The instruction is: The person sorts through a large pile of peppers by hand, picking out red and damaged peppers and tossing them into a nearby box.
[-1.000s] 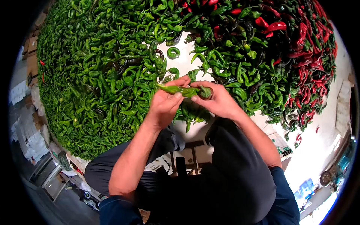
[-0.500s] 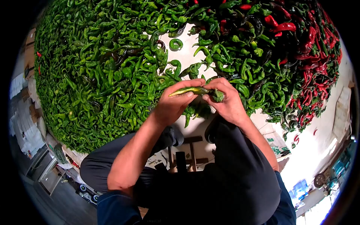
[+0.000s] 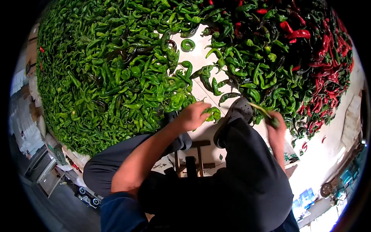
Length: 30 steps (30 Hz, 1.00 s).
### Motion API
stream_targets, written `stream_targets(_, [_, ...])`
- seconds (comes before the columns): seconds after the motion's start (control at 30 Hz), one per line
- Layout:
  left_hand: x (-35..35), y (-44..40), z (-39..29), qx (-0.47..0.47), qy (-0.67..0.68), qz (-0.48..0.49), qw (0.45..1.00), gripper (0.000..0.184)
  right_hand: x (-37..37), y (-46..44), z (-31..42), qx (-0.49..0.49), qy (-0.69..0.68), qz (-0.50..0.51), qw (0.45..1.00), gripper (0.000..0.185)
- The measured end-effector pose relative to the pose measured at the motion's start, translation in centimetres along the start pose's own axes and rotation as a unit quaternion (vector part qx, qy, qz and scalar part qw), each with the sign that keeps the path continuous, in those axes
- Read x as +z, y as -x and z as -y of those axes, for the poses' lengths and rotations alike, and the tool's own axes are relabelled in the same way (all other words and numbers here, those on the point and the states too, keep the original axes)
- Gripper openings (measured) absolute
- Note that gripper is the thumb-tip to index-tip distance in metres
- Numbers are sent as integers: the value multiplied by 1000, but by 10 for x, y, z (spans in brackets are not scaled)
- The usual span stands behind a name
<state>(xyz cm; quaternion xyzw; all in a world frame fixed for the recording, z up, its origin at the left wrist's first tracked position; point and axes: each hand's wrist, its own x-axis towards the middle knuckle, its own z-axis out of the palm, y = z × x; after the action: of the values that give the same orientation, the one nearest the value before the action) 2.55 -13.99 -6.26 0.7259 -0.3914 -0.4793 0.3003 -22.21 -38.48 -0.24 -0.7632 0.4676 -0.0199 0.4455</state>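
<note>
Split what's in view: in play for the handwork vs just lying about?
In play:
- Right hand, holding a yellow-green pepper
- Left hand, beside a green pepper; grip unclear
- Green pepper pile
- Red peppers, probably

Lying about, by the look of it:
- Cardboard boxes, left edge
- Printed sheet
- Wheel, lower right

Left sleeve, seven o'clock: short, dark navy. Right sleeve, between four and five: matching navy. Trousers, four to eight: charcoal to black, plain, creased. Right shoe, three o'clock: dark clog, small round holes. Left hand, right hand: bare.
</note>
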Motion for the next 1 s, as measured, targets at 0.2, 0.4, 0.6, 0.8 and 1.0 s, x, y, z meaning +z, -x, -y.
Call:
stream_targets(0.2, [9,18,62,81,-292,-83,949,15,-167,191,-97,323,4,-126,938,26])
stream_targets(0.4, [-72,-11,96,11,-414,-246,876,12,-195,265,-193,389,167,-125,897,26])
stream_targets(0.6, [-94,-7,82,-77,-463,2,883,11,-23,78,-72,170,44,73,982,34])
stream_targets(0.8, [-99,10,79,-70,-414,118,900,9,73,-37,-11,3,-23,137,990,28])
stream_targets(1.0, [-104,-61,75,-192,-298,-128,926,23,119,-84,25,-52,-37,163,985,26])
